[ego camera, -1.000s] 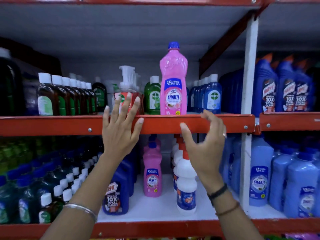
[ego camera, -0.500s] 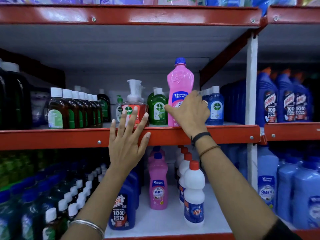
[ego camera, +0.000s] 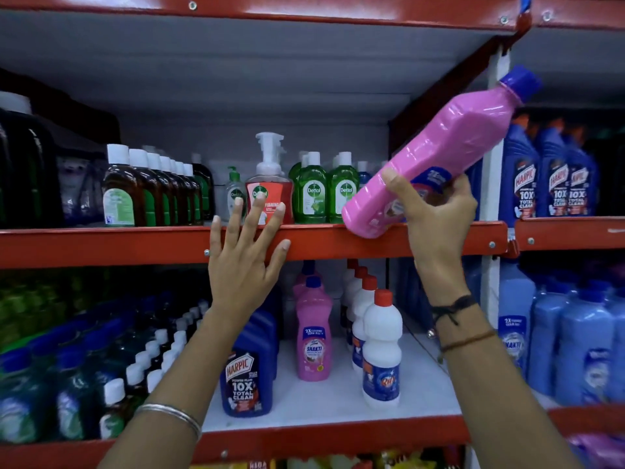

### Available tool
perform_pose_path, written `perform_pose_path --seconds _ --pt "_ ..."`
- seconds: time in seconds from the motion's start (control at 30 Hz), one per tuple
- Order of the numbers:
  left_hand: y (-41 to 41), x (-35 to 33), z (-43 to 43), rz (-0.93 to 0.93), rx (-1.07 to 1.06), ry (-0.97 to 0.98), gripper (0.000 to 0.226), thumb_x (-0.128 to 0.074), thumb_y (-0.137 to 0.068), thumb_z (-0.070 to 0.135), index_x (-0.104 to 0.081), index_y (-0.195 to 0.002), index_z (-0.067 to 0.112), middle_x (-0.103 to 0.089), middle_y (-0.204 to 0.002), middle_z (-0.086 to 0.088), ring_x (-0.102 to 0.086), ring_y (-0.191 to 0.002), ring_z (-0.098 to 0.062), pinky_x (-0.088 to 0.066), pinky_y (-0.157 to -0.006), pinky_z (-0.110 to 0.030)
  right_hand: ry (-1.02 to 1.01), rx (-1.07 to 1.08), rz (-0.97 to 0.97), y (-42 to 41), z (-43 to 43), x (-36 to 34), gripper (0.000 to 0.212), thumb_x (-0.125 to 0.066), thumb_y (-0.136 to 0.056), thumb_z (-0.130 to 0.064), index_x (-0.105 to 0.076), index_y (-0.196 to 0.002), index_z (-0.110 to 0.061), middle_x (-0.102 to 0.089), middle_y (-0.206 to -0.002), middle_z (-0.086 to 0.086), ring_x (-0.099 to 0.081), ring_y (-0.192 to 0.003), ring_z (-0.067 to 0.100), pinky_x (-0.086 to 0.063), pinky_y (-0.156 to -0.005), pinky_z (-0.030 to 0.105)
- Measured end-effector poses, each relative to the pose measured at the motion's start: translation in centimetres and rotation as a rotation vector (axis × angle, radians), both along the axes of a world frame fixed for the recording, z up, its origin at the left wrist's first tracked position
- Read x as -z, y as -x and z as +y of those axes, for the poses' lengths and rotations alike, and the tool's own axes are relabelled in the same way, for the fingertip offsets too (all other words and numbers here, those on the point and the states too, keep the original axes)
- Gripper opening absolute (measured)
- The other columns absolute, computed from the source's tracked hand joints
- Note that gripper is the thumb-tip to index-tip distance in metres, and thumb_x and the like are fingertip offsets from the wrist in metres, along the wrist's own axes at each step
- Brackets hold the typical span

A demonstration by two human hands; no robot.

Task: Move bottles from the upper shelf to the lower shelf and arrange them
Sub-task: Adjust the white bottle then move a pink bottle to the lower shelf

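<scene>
My right hand [ego camera: 436,218] grips a pink bottle with a blue cap [ego camera: 453,140] around its lower body. The bottle is tilted, cap up and to the right, its base just in front of the upper shelf's red edge [ego camera: 338,240]. My left hand [ego camera: 245,262] is flat against that red edge, fingers spread, holding nothing. On the lower shelf [ego camera: 338,404] a row of matching pink bottles [ego camera: 314,336] stands in the middle, running backward.
The upper shelf holds brown bottles [ego camera: 135,191], a red pump bottle [ego camera: 269,194] and green bottles [ego camera: 324,191]. On the lower shelf stand a blue Harpic bottle [ego camera: 247,377], white red-capped bottles [ego camera: 380,350] and dark bottles at left. A white upright post [ego camera: 490,272] divides off blue bottles to the right.
My right hand has lifted the pink bottle off the upper shelf and tipped it to the right. My left hand stays on the shelf edge.
</scene>
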State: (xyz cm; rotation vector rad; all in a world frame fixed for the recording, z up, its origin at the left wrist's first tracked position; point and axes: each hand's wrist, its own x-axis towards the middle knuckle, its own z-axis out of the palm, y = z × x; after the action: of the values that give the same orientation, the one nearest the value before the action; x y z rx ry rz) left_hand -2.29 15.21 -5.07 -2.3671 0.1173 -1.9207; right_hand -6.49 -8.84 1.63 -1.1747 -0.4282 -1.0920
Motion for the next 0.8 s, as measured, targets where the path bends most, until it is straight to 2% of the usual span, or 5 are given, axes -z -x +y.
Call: perform_pose_path --seconds 0.23,0.37,0.47,0.67,0.8 --pt "0.0 0.2 0.1 -0.025 0.008 -0.009 0.051 -0.026 -0.101 0.049 -0.03 -0.149 0.031 -0.029 -0.158 -0.001 -0.019 -0.147 -0.025 -0.013 -0.118 -0.051 -0.04 -0.061 -0.012 1.9 2.1 8.8 0.066 -0.082 -0.055 -0.036 -0.058 -0.112 -0.013 -0.068 -0.096 -0.005 -0.066 -0.083 0.004 -0.053 -0.078 0.023" --pt "-0.2 0.3 0.3 -0.046 0.001 -0.006 0.051 -0.028 -0.101 0.047 -0.03 -0.149 0.03 -0.028 -0.158 -0.001 -0.019 -0.147 -0.025 -0.01 -0.118 -0.05 0.021 -0.033 0.142 0.5 4.8 14.7 0.073 -0.083 -0.047 -0.048 -0.059 -0.11 -0.019 -0.07 -0.099 -0.004 -0.068 -0.088 0.008 -0.056 -0.078 0.03" --pt "-0.2 0.2 0.2 -0.066 0.018 -0.007 0.049 -0.031 -0.101 0.045 -0.031 -0.148 0.03 -0.03 -0.157 -0.002 -0.021 -0.147 -0.026 -0.012 -0.118 -0.05 0.113 0.005 0.282 -1.3 6.7 18.4 0.064 -0.084 -0.05 -0.049 -0.057 -0.104 -0.03 -0.071 -0.096 -0.004 -0.069 -0.086 0.013 -0.057 -0.075 0.03" --pt "-0.8 0.4 0.4 -0.128 0.009 -0.028 0.048 -0.032 -0.101 0.043 -0.035 -0.147 0.029 -0.034 -0.155 -0.003 -0.026 -0.145 -0.027 -0.016 -0.118 -0.051 0.274 0.147 0.503 -5.3 9.0 23.3 0.082 -0.076 -0.048 -0.062 -0.055 -0.115 -0.02 -0.068 -0.104 0.001 -0.065 -0.09 0.021 -0.056 -0.076 0.037" --pt "-1.1 0.4 0.4 -0.167 0.0 -0.03 0.048 -0.033 -0.1 0.042 -0.037 -0.146 0.029 -0.037 -0.154 -0.003 -0.029 -0.144 -0.028 -0.02 -0.117 -0.052 0.332 0.21 0.542 -6.6 9.6 24.5 0.077 -0.081 -0.051 -0.053 -0.056 -0.116 -0.021 -0.069 -0.105 0.002 -0.064 -0.089 0.022 -0.047 -0.07 0.026"
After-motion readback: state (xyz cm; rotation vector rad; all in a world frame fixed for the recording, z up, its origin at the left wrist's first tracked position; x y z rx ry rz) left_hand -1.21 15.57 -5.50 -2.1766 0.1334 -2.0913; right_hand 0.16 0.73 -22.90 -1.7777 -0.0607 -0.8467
